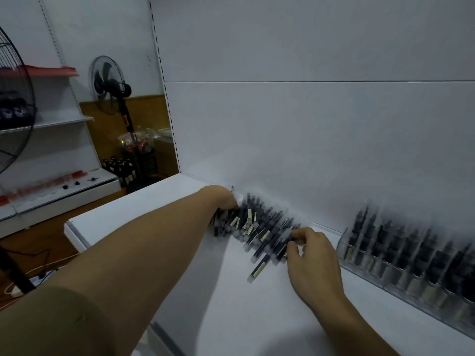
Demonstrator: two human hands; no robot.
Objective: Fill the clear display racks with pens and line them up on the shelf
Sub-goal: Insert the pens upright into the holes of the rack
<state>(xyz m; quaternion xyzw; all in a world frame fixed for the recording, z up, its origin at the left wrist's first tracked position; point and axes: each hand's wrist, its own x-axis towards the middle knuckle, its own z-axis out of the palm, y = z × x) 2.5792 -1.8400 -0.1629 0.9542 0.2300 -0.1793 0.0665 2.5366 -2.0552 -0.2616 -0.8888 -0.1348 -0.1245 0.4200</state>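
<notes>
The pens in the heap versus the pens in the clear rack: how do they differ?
The heaped pens lie flat and crisscrossed on the shelf; the racked pens stand on end in rows. The heaped pens are touched by the left hand and right hand; the racked pens sit untouched in the clear rack. Both are dark with pale labels.

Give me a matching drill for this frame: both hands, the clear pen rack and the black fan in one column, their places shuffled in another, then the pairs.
1. left hand
2. right hand
3. clear plastic display rack
4. black pedestal fan

A. along the back panel at right, filled with pens
B. in the background, beyond the white shelf's left end
C. pinching pens at the right end of the loose pile of dark pens
D. at the pile's far left end

Pairs: 1-D, 2-C, 3-A, 4-B.
</notes>
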